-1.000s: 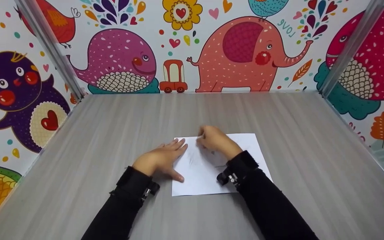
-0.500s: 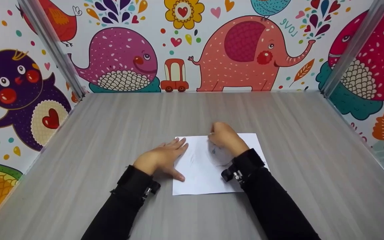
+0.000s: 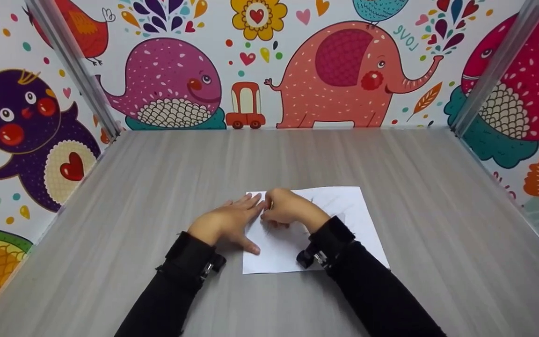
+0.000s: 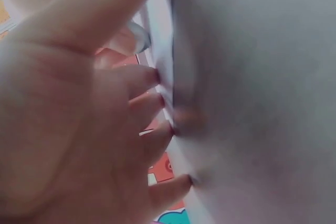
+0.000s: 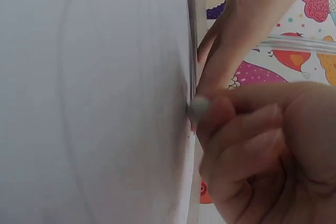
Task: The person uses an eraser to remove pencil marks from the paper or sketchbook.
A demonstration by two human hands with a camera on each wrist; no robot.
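A white sheet of paper (image 3: pixel 274 257) with faint grey drawn lines lies on the table. My left hand (image 3: pixel 229 221) rests on its left edge, fingers spread and thumb out; the left wrist view shows those fingertips (image 4: pixel 181 183) on the paper. Over the upper left of the sheet, close by the left fingertips, is my right hand (image 3: pixel 290 208). Between its thumb and curled fingers it pinches a small pale grey rounded piece (image 5: pixel 198 109), right at the paper's surface. Most of that piece is hidden by the fingers. A long curved grey line (image 5: pixel 62 93) shows on the paper in the right wrist view.
The grey wood-grain table (image 3: pixel 180 168) extends around the sheet. Walls printed with cartoon animals (image 3: pixel 335 89) stand at the back and sides, with metal posts (image 3: pixel 75 70) at the rear corners. Both wrists wear black straps (image 3: pixel 337 234) with small cameras.
My right hand first went right and away across the upper sheet, then came back left and nearer, beside the left fingers. More grey marks show at the upper right. The left hand stayed put.
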